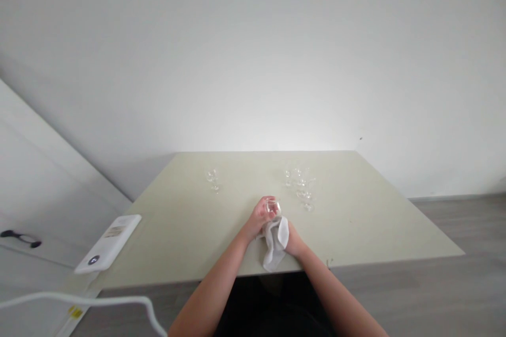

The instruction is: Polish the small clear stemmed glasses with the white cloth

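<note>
Nearest me, my forearms reach in over the front edge of the pale table (356, 221), with dark clothing (264, 310) between them and a white cable (118, 300) curving well to the left of my left forearm. A thin white cloth (272, 247) hangs between my hands, its lower end trailing back toward me. My right hand (292, 238) is against the cloth's right side; the folds hide its fingers, so I can't tell how they are closed. My left hand (259, 216), a little farther forward, has its fingers curled around a small clear cup (273, 207), held up just above the cloth. Well off to the left of my hands, a flat white case (108, 244) lies at the table's side edge, near a white cabinet (43, 184) with a dark handle (20, 238). Beyond my hands, a few clear pieces (212, 175) sit ahead and to the left, and a larger clear cluster (300, 181) sits ahead and slightly right, too faint to count. Past them rises the pale wall (256, 63).
</note>
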A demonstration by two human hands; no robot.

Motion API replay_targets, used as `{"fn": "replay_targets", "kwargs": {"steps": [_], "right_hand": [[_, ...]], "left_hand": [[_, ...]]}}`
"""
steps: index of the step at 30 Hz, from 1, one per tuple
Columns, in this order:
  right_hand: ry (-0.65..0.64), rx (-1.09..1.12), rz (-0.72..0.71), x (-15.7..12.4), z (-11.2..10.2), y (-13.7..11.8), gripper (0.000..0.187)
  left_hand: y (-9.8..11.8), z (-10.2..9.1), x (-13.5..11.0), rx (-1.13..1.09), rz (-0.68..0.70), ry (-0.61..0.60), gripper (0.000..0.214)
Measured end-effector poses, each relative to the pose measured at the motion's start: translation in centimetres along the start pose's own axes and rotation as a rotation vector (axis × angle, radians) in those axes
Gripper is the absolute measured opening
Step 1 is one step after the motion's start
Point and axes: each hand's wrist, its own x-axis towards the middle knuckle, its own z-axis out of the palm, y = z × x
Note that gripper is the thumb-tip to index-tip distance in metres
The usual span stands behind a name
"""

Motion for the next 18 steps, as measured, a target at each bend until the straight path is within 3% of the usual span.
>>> {"fn": "replay_targets", "kwargs": {"steps": [3, 7, 12, 18], "right_hand": [[0.001, -0.015, -0.011, 0.0, -0.03, 0.16, 0.021], [-0.029, -0.049, -0.025, 0.04, -0.12, 0.43, 0.021], [-0.027, -0.053, -0.051, 0.08, -0.06, 0.7, 0.027], [-0.037, -0.023, -0.006, 0.01, -0.12, 0.59, 0.022]], "left_hand": [[0.12, 0.19, -0.1, -0.101, -0.077, -0.038, 0.056], [0.05, 0.01, -0.04, -0.026, -0.016, 0.015, 0.051], [-0.49, -0.55, 0.34, -0.083, -0.046, -0.028, 0.052], [-0.35, -0.53, 0.15, -0.01, 0.006, 0.01, 0.058]]}}
